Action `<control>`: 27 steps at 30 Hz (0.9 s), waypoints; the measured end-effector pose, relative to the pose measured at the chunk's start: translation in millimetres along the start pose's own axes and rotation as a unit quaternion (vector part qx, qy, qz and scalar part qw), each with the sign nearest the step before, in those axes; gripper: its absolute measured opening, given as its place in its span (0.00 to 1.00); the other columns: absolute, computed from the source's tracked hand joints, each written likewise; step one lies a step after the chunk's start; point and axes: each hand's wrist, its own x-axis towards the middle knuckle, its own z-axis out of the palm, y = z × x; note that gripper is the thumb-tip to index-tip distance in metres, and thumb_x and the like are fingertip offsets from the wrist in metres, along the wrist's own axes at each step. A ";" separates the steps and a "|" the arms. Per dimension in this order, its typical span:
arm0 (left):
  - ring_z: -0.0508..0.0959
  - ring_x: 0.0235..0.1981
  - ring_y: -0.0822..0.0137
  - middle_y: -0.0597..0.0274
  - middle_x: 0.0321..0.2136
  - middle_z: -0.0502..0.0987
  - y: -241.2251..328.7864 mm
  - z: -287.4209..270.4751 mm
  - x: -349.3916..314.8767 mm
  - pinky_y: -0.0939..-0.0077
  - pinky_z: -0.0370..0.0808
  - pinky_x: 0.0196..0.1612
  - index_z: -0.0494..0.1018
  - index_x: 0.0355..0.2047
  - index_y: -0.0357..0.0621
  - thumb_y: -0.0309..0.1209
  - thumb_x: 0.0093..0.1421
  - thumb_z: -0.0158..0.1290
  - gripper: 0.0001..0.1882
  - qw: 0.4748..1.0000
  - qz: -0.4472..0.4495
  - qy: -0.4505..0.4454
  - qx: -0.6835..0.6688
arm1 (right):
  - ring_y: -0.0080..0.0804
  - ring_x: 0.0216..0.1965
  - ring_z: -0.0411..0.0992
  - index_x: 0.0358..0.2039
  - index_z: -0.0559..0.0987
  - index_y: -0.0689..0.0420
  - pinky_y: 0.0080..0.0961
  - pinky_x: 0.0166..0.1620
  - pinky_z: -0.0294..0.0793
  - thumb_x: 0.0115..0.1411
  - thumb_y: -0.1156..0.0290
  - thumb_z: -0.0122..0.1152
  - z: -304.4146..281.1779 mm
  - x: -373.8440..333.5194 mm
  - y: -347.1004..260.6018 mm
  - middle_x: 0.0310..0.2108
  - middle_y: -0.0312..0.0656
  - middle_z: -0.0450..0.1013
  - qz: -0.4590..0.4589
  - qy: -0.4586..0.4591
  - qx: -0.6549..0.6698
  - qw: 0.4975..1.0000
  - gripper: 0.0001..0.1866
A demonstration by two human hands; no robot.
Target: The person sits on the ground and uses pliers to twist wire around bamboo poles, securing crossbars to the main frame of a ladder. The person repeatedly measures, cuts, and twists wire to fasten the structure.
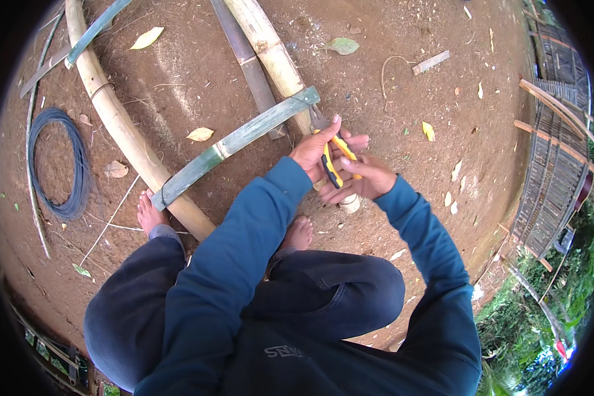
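A pair of pliers (330, 164) with yellow and black handles and grey jaws is held at the end of a split green bamboo crosspiece (244, 135). My right hand (374, 178) is closed around the handles, its thumb against one of them. My left hand (308, 153) is closed on the pliers too, its thumb lying across them just below the jaws. The jaws point up toward the crosspiece's right end, which lies over a thick bamboo pole (265, 45). Whether wire sits in the jaws is too small to tell.
The crosspiece's other end rests on a second bamboo pole (115, 112), by my left foot (150, 210). A coil of dark wire (38, 142) lies at far left. A flat bamboo strip (247, 66) lies beside the right pole. A slatted bamboo structure (553, 165) stands at right.
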 end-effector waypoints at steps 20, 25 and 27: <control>0.69 0.20 0.78 0.62 0.29 0.75 62.6 -62.1 -104.9 0.84 0.73 0.26 0.69 0.40 0.39 0.69 0.58 0.33 0.41 0.961 -0.069 0.117 0.242 | 0.18 0.19 0.54 0.29 0.65 0.49 0.20 0.24 0.56 0.60 0.61 0.44 119.4 106.6 42.6 0.21 0.28 0.57 -0.169 0.051 0.385 0.906 0.07; 0.74 0.27 0.68 0.61 0.24 0.73 65.0 -47.2 -130.3 0.71 0.74 0.33 0.72 0.35 0.40 0.68 0.59 0.32 0.40 0.761 -0.015 0.287 0.581 | 0.21 0.18 0.60 0.30 0.68 0.54 0.22 0.18 0.57 0.63 0.59 0.47 131.5 162.5 66.0 0.19 0.31 0.62 -0.257 0.159 0.401 0.865 0.12; 0.75 0.34 0.67 0.58 0.34 0.75 58.3 -44.6 -120.4 0.71 0.75 0.37 0.70 0.44 0.38 0.64 0.61 0.34 0.38 0.686 0.033 0.238 0.687 | 0.23 0.19 0.63 0.30 0.70 0.56 0.26 0.22 0.62 0.64 0.57 0.47 123.8 171.2 71.4 0.20 0.32 0.64 -0.324 0.246 0.342 0.847 0.15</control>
